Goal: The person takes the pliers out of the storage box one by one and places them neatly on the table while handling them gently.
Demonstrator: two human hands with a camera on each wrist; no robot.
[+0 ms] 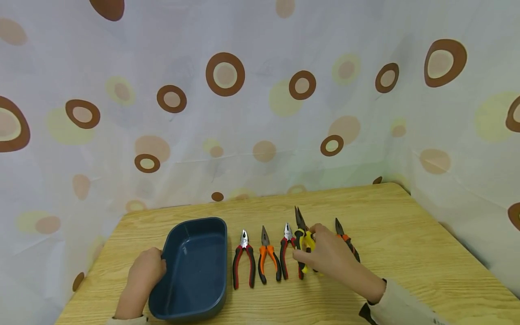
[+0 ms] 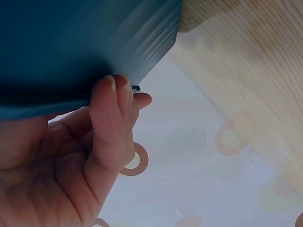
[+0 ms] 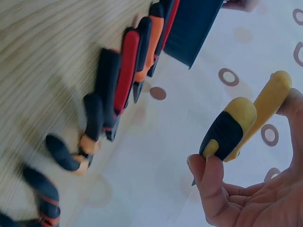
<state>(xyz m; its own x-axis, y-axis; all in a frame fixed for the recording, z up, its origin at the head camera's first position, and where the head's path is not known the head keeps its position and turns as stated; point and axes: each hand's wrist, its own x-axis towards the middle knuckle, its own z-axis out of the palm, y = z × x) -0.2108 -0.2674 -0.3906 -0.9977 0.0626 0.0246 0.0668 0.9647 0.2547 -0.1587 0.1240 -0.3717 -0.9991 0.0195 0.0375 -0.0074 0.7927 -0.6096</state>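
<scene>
My left hand (image 1: 145,273) grips the left rim of a dark blue rectangular bin (image 1: 197,266); its curled fingers (image 2: 110,120) overlap the bin's edge in the left wrist view. My right hand (image 1: 329,255) holds yellow-and-black long-nose pliers (image 1: 300,221) by the handles, thumb and fingers on either side. In the right wrist view their handles (image 3: 232,125) stand raised over the table, slightly spread. Left of that hand lie red-and-black combination pliers (image 1: 287,232), orange-handled long-nose pliers (image 1: 265,248) and another red-and-black pair (image 1: 244,246).
Right of my right hand lie orange-and-black long-nose pliers (image 1: 345,237), partly hidden by the hand. Everything stands on a wood-grain table (image 1: 410,253). A white curtain (image 1: 252,108) with brown and yellow circles hangs behind the table and along its sides.
</scene>
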